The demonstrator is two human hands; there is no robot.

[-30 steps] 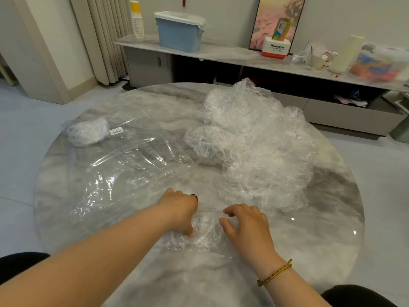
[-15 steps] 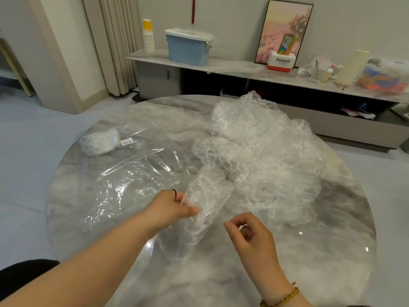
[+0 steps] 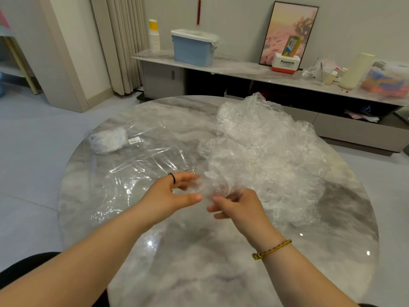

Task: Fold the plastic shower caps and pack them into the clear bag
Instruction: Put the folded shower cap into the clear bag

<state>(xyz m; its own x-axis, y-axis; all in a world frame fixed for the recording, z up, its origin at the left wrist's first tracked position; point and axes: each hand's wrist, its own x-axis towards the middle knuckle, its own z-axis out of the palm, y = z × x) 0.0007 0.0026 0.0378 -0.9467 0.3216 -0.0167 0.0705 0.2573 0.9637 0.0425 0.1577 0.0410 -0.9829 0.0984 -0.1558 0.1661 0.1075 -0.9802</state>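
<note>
Above counter: left grip, right grip both pinch 1 crumpled shower cap
Left side: clear bag
Right side: cap pile, just behind

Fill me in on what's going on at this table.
A person at the round marble table holds one crumpled shower cap just above the tabletop. The left hand and right hand both pinch it, though motion blur hides the finer grip. A big pile of loose caps waits on the right. The clear bag lies flat on the left, with one small folded bundle at its far end, apparently inside.
</note>
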